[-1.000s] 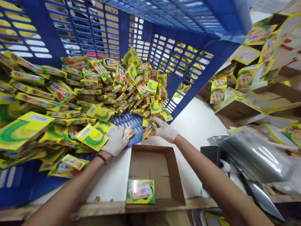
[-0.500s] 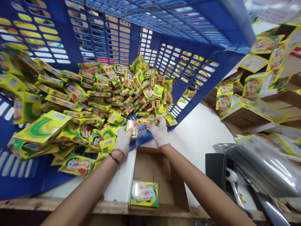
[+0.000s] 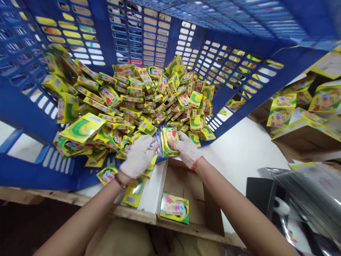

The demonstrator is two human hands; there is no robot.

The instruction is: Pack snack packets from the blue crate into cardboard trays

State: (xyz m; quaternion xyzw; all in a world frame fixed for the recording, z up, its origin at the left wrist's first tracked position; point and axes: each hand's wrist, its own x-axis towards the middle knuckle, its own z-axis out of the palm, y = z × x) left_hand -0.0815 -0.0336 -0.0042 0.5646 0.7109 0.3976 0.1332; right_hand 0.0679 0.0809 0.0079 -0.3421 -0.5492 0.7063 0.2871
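Observation:
My right hand [image 3: 188,148], in a white glove, grips a few small yellow fruit-print boxes [image 3: 169,141] stacked together, thumb across the front one. They are held at the low front edge of the blue crate [image 3: 82,177]. To the left, my gloved left hand [image 3: 138,156] has its thumb and fingers apart, with nothing seen in it; its fingertips are near the pile of yellow boxes [image 3: 145,103] in the crate. Below both hands lies an open brown carton [image 3: 183,174]. One fruit-print box [image 3: 174,208] lies flat at its near end.
Loose boxes [image 3: 134,192] lie beside the carton, under my left wrist. To the right are a black holder [image 3: 258,197], a white-headed tool [image 3: 281,206] and clear plastic sleeves [image 3: 306,192]. Open printed cartons [image 3: 301,135] are stacked behind. The wooden table edge [image 3: 133,213] runs along the front.
The view has swung left. My right hand now holds several boxes upright together, where before both hands were low at the crate's edge. My left hand has drawn off the box it touched.

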